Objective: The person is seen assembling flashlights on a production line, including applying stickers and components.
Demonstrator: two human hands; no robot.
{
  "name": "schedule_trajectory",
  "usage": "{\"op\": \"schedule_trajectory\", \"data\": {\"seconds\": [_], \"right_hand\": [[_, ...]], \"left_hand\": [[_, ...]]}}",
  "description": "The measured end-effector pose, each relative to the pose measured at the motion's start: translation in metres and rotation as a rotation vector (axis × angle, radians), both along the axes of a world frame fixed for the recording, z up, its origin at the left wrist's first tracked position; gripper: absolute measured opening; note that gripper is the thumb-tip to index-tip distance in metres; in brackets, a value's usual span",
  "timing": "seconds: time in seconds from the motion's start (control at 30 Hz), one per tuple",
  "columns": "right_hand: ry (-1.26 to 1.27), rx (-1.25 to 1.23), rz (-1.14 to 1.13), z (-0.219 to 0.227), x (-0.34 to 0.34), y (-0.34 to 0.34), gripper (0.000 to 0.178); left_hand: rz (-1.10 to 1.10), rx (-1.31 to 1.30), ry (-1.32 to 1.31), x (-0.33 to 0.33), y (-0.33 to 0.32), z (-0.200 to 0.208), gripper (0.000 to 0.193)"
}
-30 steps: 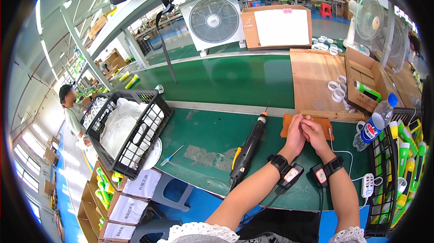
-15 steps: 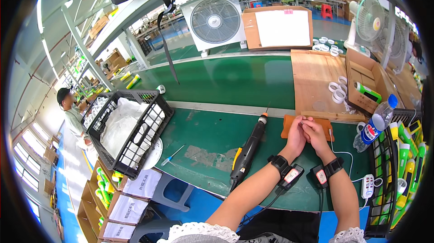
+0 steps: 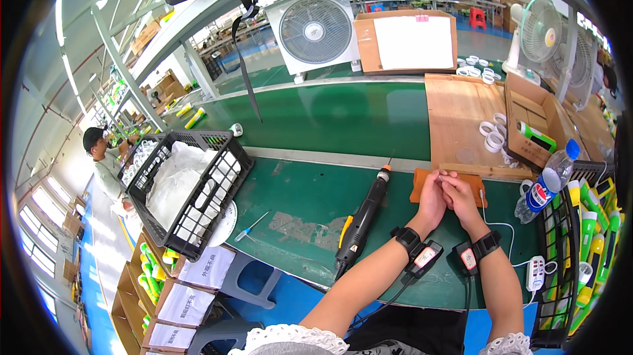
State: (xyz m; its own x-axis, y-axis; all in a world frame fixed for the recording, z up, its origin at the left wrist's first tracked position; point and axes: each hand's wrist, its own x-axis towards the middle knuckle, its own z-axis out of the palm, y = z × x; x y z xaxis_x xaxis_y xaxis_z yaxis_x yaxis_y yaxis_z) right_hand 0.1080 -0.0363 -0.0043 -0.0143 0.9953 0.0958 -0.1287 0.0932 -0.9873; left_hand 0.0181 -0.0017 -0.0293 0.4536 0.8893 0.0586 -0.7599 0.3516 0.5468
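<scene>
My left hand and my right hand are pressed together at the fingertips over an orange-brown pad on the green bench. Both have curled fingers; anything between them is too small or hidden to make out. Each wrist wears a black strap with a small black cabled device. To the left of my hands lies a black electric screwdriver with an orange tip collar, its bit pointing away from me. Farther left is a small hand screwdriver with a blue handle.
A black crate with clear bags stands at the left. On the right are a bottle, a power strip and a crate of green and yellow flashlights. White rings and a carton sit on a wooden board.
My hands stay together over the pad, with hardly any finger movement. At the far left, the other person has shifted slightly.
</scene>
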Motion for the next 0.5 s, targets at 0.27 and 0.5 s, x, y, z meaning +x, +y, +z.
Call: {"op": "schedule_trajectory", "data": {"seconds": [0.27, 0.5], "right_hand": [[-0.061, 0.022, 0.041, -0.0051, 0.0027, 0.0023, 0.023], [-0.085, 0.044, 0.050, -0.0028, 0.0010, 0.0013, 0.022]], "left_hand": [[0.007, -0.027, 0.005, 0.0011, 0.0001, -0.0017, 0.022], [-0.009, -0.030, 0.010, -0.0012, 0.0011, -0.0033, 0.022]]}}
